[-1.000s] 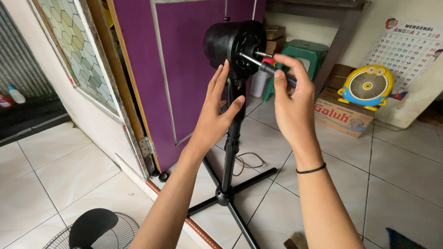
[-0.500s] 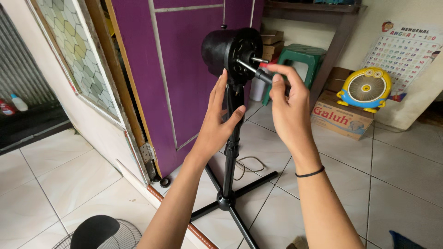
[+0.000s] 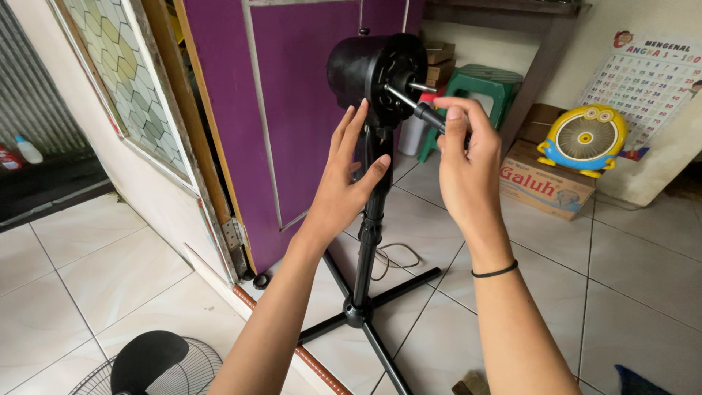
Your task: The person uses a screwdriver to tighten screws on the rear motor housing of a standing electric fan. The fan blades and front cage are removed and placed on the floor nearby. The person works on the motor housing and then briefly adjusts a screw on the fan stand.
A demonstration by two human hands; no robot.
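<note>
- Beside the purple door point(image 3: 292, 110), I have both hands up at the black motor housing point(image 3: 373, 69) of a stripped stand fan, which stands on its cross-shaped base point(image 3: 365, 314) on the tiled floor point(image 3: 110, 271).
- My right hand point(image 3: 468, 168) has its grip closed on the black handle of a screwdriver point(image 3: 424, 111); its metal shaft reaches in to the front face of the housing, just beside the bare spindle.
- My left hand point(image 3: 347, 179) is open, fingers spread, palm close against the pole point(image 3: 373, 205) just below the housing; whether it presses the pole I cannot tell.
- Doing this well, by my judgement, means keeping the shaft square to the screw and pushing inward while turning, so the tip does not slip.
- I would close the left hand on the pole, since the stand looks light and could swivel under the push.
- Near the base, a fan guard point(image 3: 157, 366) lies on the floor, well apart from the green stool point(image 3: 482, 84) behind the housing.
</note>
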